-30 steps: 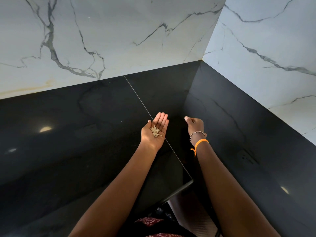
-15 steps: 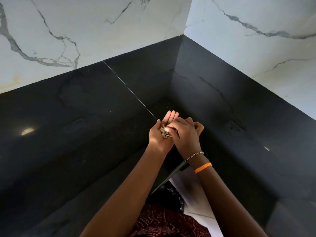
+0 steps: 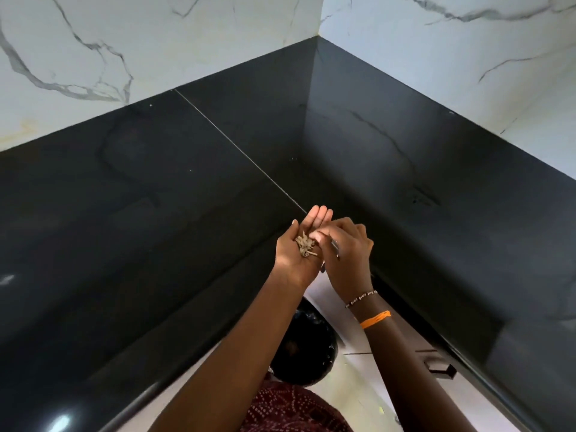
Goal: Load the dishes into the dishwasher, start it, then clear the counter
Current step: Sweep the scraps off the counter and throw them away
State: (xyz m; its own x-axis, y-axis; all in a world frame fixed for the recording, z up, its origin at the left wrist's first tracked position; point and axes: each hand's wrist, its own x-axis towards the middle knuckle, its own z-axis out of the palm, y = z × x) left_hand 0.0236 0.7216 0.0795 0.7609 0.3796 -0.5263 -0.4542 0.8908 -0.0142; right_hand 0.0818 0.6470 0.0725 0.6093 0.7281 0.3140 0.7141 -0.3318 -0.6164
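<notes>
**Counter clearing: loose scraps collected in the palm**

Counter (image 3: 156,229): a black, glossy stone surface that turns an inside corner beneath white marbled wall tile (image 3: 93,42). It is hard and smooth, so small debris will probably slide across it rather than catch. A few pale specks (image 3: 293,158) lie near the corner, well apart from the hands.

Bin (image 3: 307,347): a dark, round container, apparently lined, on the floor below the counter edge, between the two forearms. It looks like the likely drop point for the scraps.

Left hand (image 3: 300,244): held palm up above the counter edge, fingers straight and close together, forming a shallow tray.

Right hand (image 3: 346,247): just beside the left, its curled fingertips (image 3: 316,235) reaching to the pile. Whether they pinch a piece cannot be determined. A thin dark streak crosses this hand; it cannot be identified.

Scraps (image 3: 305,244): a small heap of pale, thin, dry-looking bits resting in the left palm. Judged very light, loose and easily scattered. They are best carried cupped with the palm level, not gripped; single pieces call for a fingertip pinch.
</notes>
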